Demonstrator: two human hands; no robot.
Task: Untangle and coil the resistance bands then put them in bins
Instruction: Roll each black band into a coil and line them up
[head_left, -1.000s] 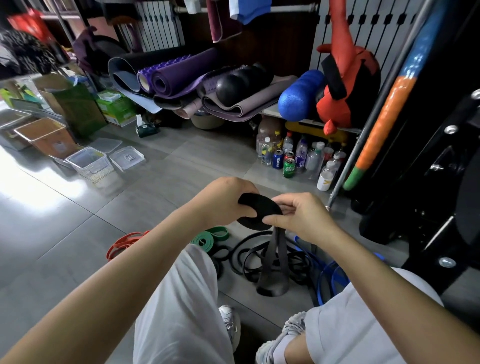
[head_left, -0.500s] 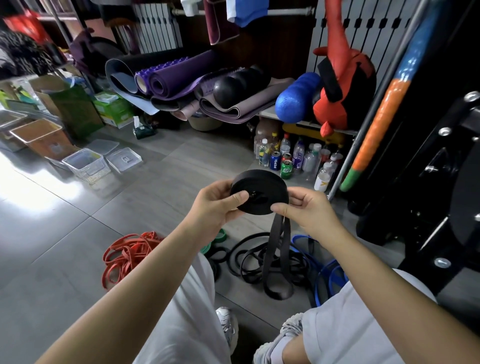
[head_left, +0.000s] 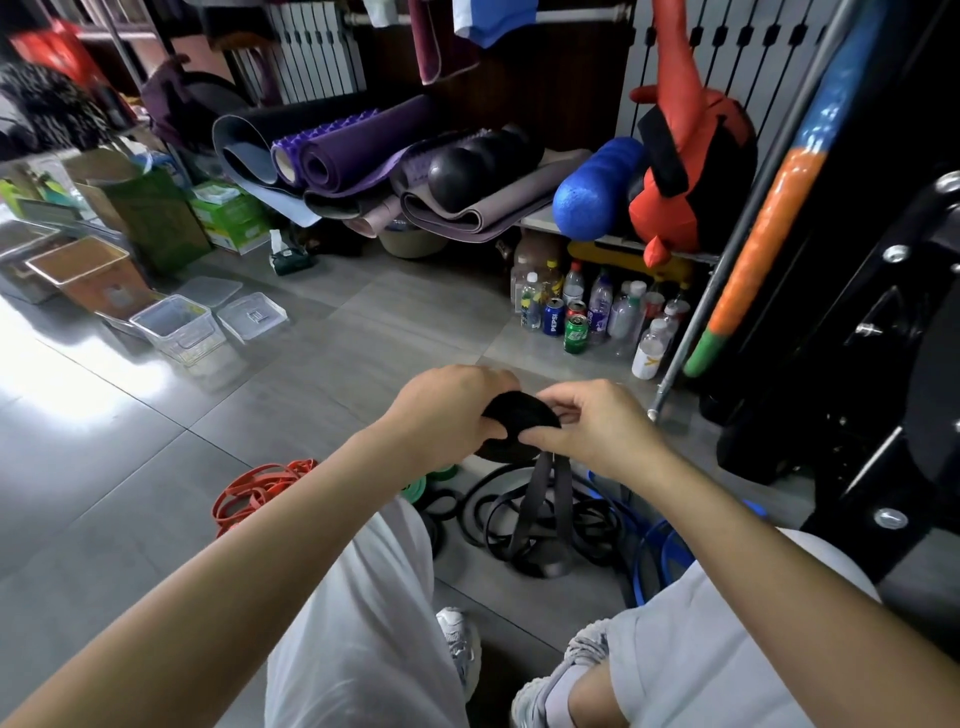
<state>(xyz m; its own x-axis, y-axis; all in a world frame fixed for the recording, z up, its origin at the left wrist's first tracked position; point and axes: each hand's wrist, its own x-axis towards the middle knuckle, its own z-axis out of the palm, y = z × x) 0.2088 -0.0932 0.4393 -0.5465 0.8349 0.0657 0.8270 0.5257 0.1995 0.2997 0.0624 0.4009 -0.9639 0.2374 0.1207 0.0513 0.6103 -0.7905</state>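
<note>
A black resistance band is wound into a flat coil (head_left: 519, 423) held at mid-frame, above my knees. My left hand (head_left: 449, 410) grips its left side, fingers curled over the top edge. My right hand (head_left: 592, 423) pinches the right side. The band's loose tail (head_left: 540, 514) hangs down as a long loop to the floor. Below it lies a tangle of black bands (head_left: 498, 514), with blue bands (head_left: 654, 545) to the right, a green band (head_left: 418, 488) and a heap of orange bands (head_left: 254, 493) to the left.
Clear plastic bins (head_left: 176, 327) and lids (head_left: 252, 314) stand on the tiled floor at left, beside an orange-lined box (head_left: 85, 267). Bottles and cans (head_left: 576, 317) cluster under a shelf of rolled mats (head_left: 353, 156). A black machine frame (head_left: 883, 364) fills the right.
The coil was raised and turned face-on half a second ago; now it is lowered and tilted flat again between both hands, and the tail has swung slightly.
</note>
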